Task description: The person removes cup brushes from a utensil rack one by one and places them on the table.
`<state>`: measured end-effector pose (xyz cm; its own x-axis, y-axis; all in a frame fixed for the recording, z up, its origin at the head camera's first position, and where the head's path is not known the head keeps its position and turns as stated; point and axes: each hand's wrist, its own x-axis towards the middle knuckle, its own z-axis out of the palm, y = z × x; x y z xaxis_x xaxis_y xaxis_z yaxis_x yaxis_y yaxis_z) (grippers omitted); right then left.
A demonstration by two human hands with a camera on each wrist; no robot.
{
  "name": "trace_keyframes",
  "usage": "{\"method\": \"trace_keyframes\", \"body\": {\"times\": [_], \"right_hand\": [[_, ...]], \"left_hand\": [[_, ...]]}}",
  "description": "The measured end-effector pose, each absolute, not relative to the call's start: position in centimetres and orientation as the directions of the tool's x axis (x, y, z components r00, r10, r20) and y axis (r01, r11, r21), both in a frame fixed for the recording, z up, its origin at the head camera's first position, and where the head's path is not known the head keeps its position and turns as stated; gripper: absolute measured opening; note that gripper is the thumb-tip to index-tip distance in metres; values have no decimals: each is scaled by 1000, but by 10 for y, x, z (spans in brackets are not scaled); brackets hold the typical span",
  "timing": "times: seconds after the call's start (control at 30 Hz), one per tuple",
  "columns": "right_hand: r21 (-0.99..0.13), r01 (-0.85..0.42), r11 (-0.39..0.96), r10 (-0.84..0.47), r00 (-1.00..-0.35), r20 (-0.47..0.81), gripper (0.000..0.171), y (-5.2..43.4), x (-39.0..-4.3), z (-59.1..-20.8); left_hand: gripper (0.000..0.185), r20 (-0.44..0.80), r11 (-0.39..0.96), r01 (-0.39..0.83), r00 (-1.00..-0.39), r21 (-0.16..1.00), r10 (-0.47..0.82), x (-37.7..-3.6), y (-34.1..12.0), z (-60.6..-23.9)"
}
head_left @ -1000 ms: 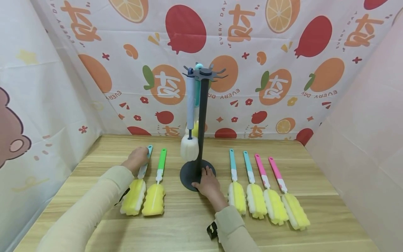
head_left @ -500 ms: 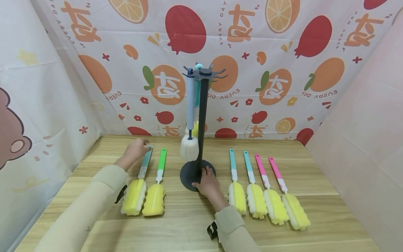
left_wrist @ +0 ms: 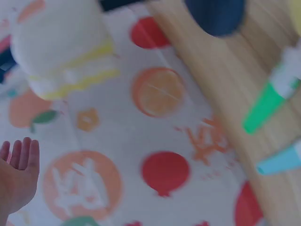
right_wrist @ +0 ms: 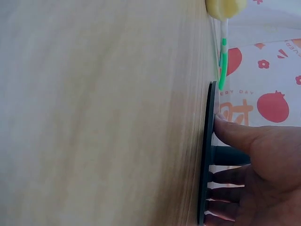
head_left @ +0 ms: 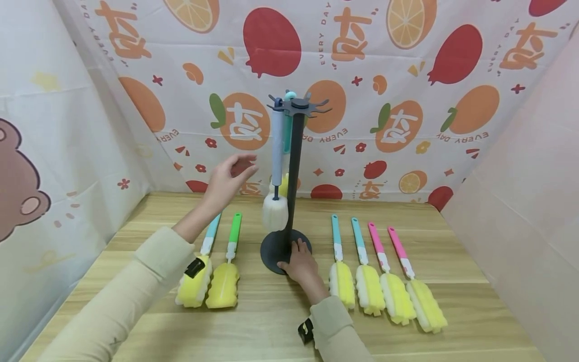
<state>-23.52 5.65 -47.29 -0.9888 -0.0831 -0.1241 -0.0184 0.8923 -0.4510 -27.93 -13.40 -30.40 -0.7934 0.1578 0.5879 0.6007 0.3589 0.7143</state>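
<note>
We see the right hand (head_left: 300, 264) pressing flat the rack base (head_left: 274, 251) mid-desk, while the empty, loose-fingered left hand (head_left: 228, 181) nears the hanging sponge brush (head_left: 275, 198), probably light, best gripped by its stiff handle.

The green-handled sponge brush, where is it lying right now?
In the head view the green-handled sponge brush lies flat on the wooden table, left of the rack's round base, beside a blue-handled brush on its left.
</note>
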Motion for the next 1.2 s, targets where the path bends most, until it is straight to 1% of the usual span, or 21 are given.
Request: {"method": "trace_keyframes", "body": {"times": [0.07, 0.17, 0.23, 0.27, 0.33, 0.37, 0.4, 0.47, 0.53, 0.63, 0.73, 0.83, 0.9, 0.97, 1.07, 1.2], "right_hand": [[-446, -12, 895, -80, -988, -134, 74, 56, -236, -473], [-469, 2, 883, -71, -988, -139, 73, 55, -238, -471], [-551, 21, 834, -49, -992, -112, 68, 54, -239, -469], [-612, 27, 790, -30, -996, -84, 64, 54, -240, -467], [-749, 24, 662, 24, -1000, -11, 54, 53, -241, -462], [-817, 5, 576, 56, -998, 34, 48, 53, -242, -459], [-872, -22, 489, 90, -993, 75, 42, 53, -242, -456], [-943, -74, 324, 144, -981, 126, 34, 53, -244, -450], [-977, -102, 188, 178, -975, 136, 29, 52, -245, -447], [-996, -93, 11, 194, -977, 94, 27, 51, -245, -445], [-984, -100, -146, 179, -981, 73, 26, 51, -245, -450], [-955, -113, -275, 160, -985, 70, 27, 51, -246, -456], [-939, -119, -324, 144, -987, 75, 29, 52, -248, -460], [-935, -120, -332, 131, -988, 80, 30, 52, -249, -463], [-945, -121, -304, 108, -990, 92, 33, 52, -246, -459], [-959, -114, -261, 104, -991, 89, 32, 52, -239, -448]], "left_hand": [[34, 610, 306, 629, -775, 715, 168, -269, -125, -293], [35, 618, 257, 643, -765, 721, 181, -250, -116, -277], [35, 617, 249, 644, -765, 723, 186, -239, -111, -269], [36, 616, 245, 644, -765, 725, 187, -235, -109, -266], [36, 616, 237, 643, -766, 728, 186, -232, -108, -265], [37, 621, 228, 648, -762, 727, 185, -232, -107, -265], [37, 628, 218, 654, -757, 724, 184, -235, -107, -266], [39, 648, 204, 671, -742, 713, 175, -242, -106, -270], [42, 670, 177, 690, -724, 702, 165, -250, -105, -275], [47, 683, 145, 701, -713, 698, 160, -259, -101, -279], [50, 677, 121, 696, -718, 708, 161, -259, -95, -280], [49, 678, 125, 696, -717, 707, 161, -250, -89, -273], [48, 683, 137, 701, -713, 700, 157, -244, -85, -269], [48, 695, 143, 711, -703, 689, 151, -242, -83, -268], [49, 707, 154, 720, -694, 677, 138, -245, -83, -271], [51, 723, 169, 734, -678, 658, 131, -252, -84, -277]]}}
